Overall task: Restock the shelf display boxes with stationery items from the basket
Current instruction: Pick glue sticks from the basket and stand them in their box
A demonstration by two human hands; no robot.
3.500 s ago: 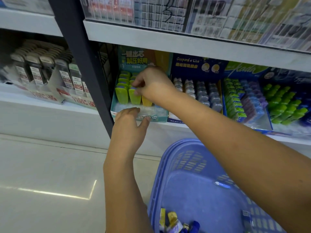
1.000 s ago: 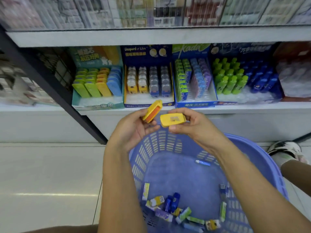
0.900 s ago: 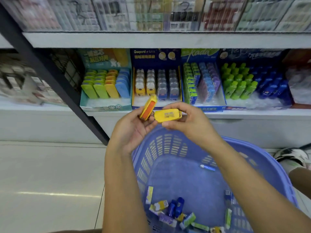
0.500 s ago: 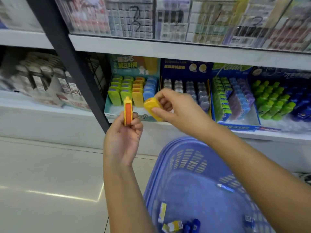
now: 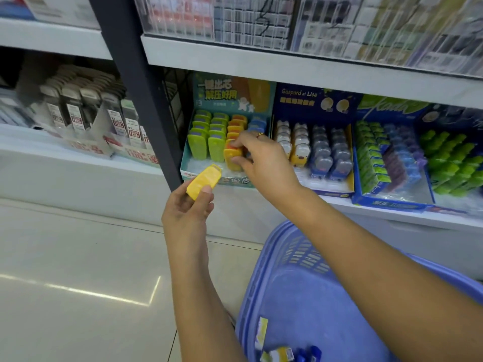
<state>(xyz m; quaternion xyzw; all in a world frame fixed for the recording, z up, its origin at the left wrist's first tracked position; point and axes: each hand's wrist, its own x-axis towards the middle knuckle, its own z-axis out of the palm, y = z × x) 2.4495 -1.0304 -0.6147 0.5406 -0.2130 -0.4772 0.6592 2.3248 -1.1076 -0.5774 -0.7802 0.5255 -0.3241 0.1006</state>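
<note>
My right hand [image 5: 264,163] pinches a yellow eraser case [image 5: 232,156] at the front of the orange-yellow row inside the teal display box [image 5: 209,176] on the lower shelf. The box also holds rows of green cases [image 5: 207,142] and blue ones behind my hand. My left hand [image 5: 187,210] grips a second yellow eraser case [image 5: 203,182] just below and in front of the box, tilted up to the right. The blue basket [image 5: 300,283] stands on the floor under my right arm, with several small stationery items [image 5: 277,354] at its bottom.
A dark shelf post [image 5: 141,82] rises just left of the teal box. Right of it stand a dark blue box of animal-shaped items [image 5: 313,150] and a blue box of green and purple items [image 5: 386,158]. White refill boxes [image 5: 86,118] fill the left bay.
My right hand moved forward from in front of the shelf into the teal box with its yellow case. My left hand turned its case from upright to tilted and lowered it slightly.
</note>
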